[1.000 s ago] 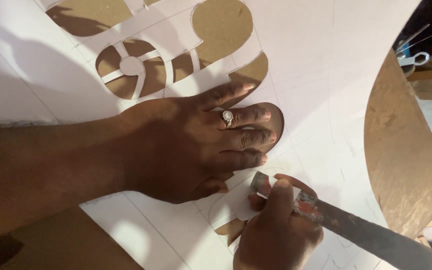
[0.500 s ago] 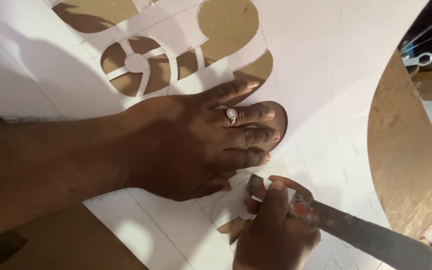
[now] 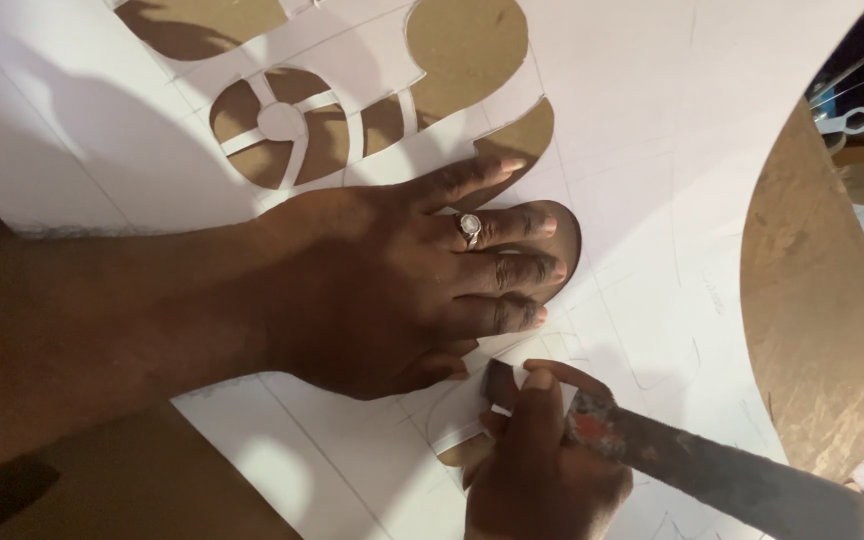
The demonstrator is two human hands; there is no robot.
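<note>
My left hand (image 3: pixel 402 280) lies flat, palm down, on a large white sheet (image 3: pixel 642 130) with cut-out shapes that show the brown board beneath. A ring sits on one finger. My right hand (image 3: pixel 542 460) is just below the left fingertips, gripping a long, dark cutting blade (image 3: pixel 712 470) with a red-marked handle part. The blade's tip meets the sheet near a small curved cut-out (image 3: pixel 462 450). The thumb of the right hand presses down by the blade's tip.
A brown curved board (image 3: pixel 812 300) shows at the right under the sheet's edge. Pencil lines run across the white sheet. Tools, including a metal wrench-like piece (image 3: pixel 847 120), lie at the upper right. Brown surface (image 3: pixel 132 490) shows at the lower left.
The view has shifted slightly; my right hand and the blade have edged a little along the curved cut. My left hand stays pressed on the sheet.
</note>
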